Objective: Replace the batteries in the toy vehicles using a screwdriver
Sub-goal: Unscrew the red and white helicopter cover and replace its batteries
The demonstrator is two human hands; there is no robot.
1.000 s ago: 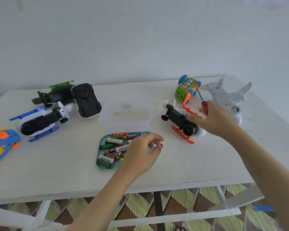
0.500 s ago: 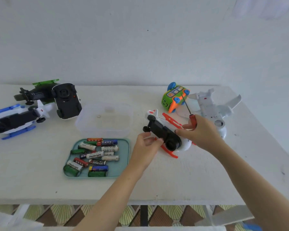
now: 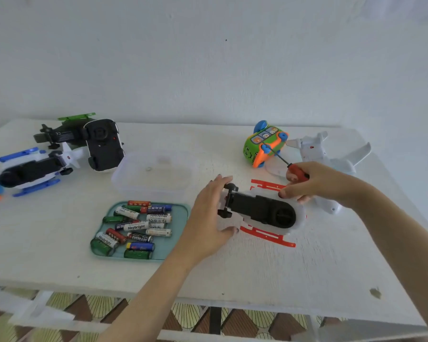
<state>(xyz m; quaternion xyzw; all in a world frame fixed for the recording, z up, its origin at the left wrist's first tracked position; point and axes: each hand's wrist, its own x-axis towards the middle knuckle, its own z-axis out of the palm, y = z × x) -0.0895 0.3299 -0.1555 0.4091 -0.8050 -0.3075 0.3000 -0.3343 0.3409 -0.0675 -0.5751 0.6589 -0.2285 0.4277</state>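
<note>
Table (image 3: 307,267) holds helicopter (image 3: 260,208) tail-left; left fingers (image 3: 219,181) clasp it, right fingers (image 3: 286,193) grip screwdriver (image 3: 295,170).

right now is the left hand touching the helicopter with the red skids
Touching. The head view shows the left hand cupped round the tail of the helicopter, thumb against its white body, no gap.

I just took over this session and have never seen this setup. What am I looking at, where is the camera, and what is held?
No machine here: a person works bare-handed. The one picture comes from a camera on their head, looking down at a white table. The left hand grips the tail of an upturned red-skid toy helicopter; the right hand holds a red-handled screwdriver and touches that toy. Nearby: a teal tray of loose batteries, a clear tub, a green-orange toy, a white plane, more toys at far left.
</note>
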